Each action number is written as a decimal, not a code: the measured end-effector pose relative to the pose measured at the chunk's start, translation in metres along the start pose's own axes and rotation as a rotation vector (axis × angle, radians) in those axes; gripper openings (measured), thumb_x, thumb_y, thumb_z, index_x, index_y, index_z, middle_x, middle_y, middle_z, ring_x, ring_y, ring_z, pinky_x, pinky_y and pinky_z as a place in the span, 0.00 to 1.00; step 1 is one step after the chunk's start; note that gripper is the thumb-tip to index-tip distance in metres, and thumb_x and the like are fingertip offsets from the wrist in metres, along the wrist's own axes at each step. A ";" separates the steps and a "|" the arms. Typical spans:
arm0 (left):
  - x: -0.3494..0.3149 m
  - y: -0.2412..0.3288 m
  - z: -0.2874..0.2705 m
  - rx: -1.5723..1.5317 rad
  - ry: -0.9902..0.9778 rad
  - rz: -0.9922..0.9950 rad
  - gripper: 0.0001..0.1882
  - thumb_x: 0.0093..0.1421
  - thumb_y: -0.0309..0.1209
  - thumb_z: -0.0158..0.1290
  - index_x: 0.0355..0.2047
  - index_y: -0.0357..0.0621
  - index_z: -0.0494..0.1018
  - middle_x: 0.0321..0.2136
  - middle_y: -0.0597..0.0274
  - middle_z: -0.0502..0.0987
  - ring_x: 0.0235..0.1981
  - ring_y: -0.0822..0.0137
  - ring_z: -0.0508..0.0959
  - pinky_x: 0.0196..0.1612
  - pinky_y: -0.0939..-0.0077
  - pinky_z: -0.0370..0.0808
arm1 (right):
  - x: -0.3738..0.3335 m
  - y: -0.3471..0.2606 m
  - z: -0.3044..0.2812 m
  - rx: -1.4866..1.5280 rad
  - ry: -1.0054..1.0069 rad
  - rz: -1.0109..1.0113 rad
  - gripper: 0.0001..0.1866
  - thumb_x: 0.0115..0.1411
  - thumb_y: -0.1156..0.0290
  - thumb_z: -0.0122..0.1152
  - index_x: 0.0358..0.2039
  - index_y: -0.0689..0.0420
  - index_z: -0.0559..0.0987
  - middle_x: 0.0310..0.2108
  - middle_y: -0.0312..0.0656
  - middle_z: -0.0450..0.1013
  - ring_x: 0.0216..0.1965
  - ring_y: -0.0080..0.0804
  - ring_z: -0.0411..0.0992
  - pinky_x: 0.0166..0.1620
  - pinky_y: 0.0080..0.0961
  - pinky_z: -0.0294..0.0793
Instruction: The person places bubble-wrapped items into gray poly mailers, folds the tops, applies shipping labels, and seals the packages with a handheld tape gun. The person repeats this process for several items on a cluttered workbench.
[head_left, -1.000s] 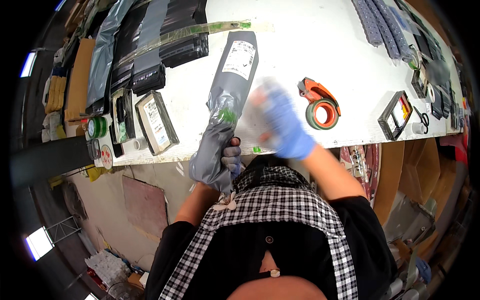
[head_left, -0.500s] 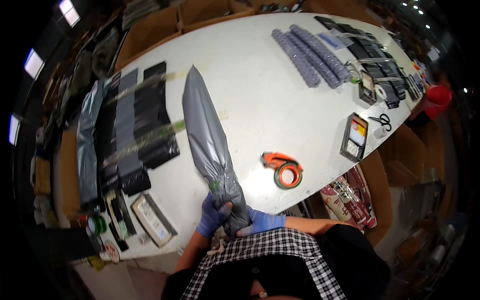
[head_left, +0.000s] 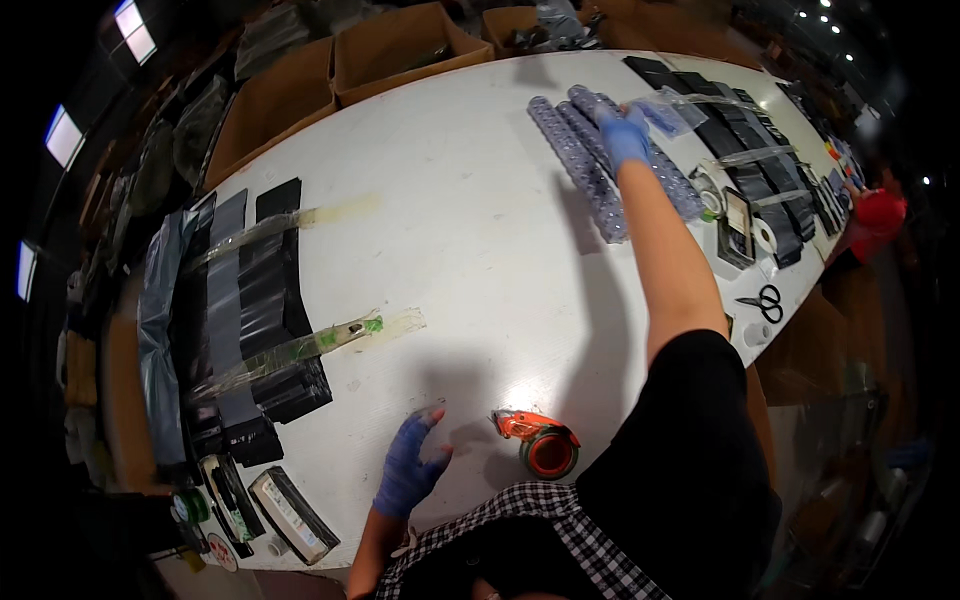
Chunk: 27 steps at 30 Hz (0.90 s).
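I had three bubble-wrapped rolls [head_left: 579, 172] lying unbagged on the bench [head_left: 450, 230], my left hand [head_left: 411, 465] spread apart, my right hand [head_left: 625, 138] over them, its grip impossible to tell.

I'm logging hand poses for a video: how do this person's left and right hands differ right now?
The left hand is low in the picture beside the orange tape dispenser; the right hand is stretched far out to the bubble-wrapped rolls.
The left hand is open and empty; whether the right hand grips a roll is unclear.
Both are gloved in blue.
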<state>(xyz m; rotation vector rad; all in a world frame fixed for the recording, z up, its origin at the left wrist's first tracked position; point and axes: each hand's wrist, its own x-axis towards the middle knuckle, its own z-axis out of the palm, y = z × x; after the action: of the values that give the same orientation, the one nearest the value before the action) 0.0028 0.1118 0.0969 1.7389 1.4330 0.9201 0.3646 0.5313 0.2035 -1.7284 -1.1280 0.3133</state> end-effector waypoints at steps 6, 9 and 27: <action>-0.068 -0.089 -0.006 0.072 0.211 -0.336 0.19 0.56 0.27 0.60 0.49 0.39 0.75 0.41 0.51 0.78 0.44 0.56 0.79 0.49 0.68 0.76 | -0.050 0.124 0.050 -1.088 -0.360 0.033 0.38 0.47 0.56 0.70 0.57 0.56 0.70 0.55 0.54 0.70 0.61 0.46 0.67 0.59 0.40 0.71; -0.041 -0.101 -0.059 0.390 0.440 -0.211 0.19 0.58 0.28 0.59 0.50 0.39 0.74 0.44 0.48 0.78 0.47 0.48 0.77 0.53 0.62 0.73 | -0.045 0.147 0.049 -1.180 -0.313 -0.115 0.34 0.44 0.56 0.73 0.51 0.58 0.75 0.50 0.52 0.75 0.51 0.46 0.76 0.52 0.37 0.77; -0.083 -0.271 -0.320 1.128 0.082 -0.362 0.16 0.53 0.33 0.59 0.42 0.46 0.73 0.39 0.50 0.75 0.43 0.45 0.75 0.44 0.56 0.74 | -0.198 0.147 0.000 -0.357 -0.640 0.131 0.43 0.41 0.63 0.75 0.55 0.61 0.64 0.45 0.53 0.74 0.43 0.45 0.76 0.45 0.37 0.76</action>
<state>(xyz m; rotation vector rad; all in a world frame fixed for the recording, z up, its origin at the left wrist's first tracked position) -0.4171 0.0943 0.0196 2.0229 2.4785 -0.1047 0.3390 0.3646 0.0236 -2.0905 -1.5997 0.8304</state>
